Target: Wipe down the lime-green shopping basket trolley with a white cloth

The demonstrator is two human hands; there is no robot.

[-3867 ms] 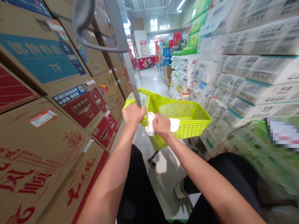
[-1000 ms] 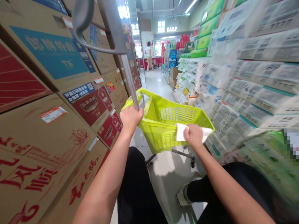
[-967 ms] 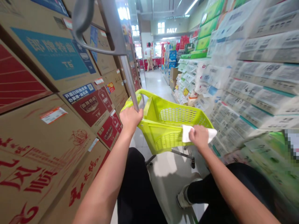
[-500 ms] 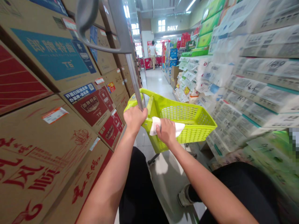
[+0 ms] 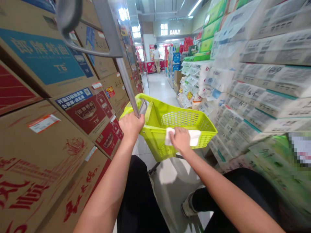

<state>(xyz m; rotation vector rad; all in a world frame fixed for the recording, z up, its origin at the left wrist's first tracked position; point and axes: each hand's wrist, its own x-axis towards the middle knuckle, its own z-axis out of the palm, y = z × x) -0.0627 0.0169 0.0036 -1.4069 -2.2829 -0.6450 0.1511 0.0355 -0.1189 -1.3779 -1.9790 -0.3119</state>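
Note:
A lime-green shopping basket cart (image 5: 155, 147) stands tilted in front of me, with perforated walls and an upright metal pole (image 5: 128, 87) topped by a grey handle (image 5: 107, 38). My left hand (image 5: 132, 125) is closed around the base of the pole at the basket's near-left corner. With my right hand (image 5: 181, 139) I press a white cloth (image 5: 194, 137) onto the basket's near rim and side wall. The cloth sticks out on both sides of the fingers. Part of the rim under the hand is hidden.
Stacked cardboard cartons (image 5: 80, 113) rise close on the left. Stacks of plastic-wrapped packs (image 5: 264, 97) crowd the right side. A tiled aisle (image 5: 159, 84) runs ahead between them, where a person (image 5: 156, 58) stands far off.
My right hand has slid the cloth rightward along the basket's near rim. My left hand still grips the pole base. The whole view has shifted slightly.

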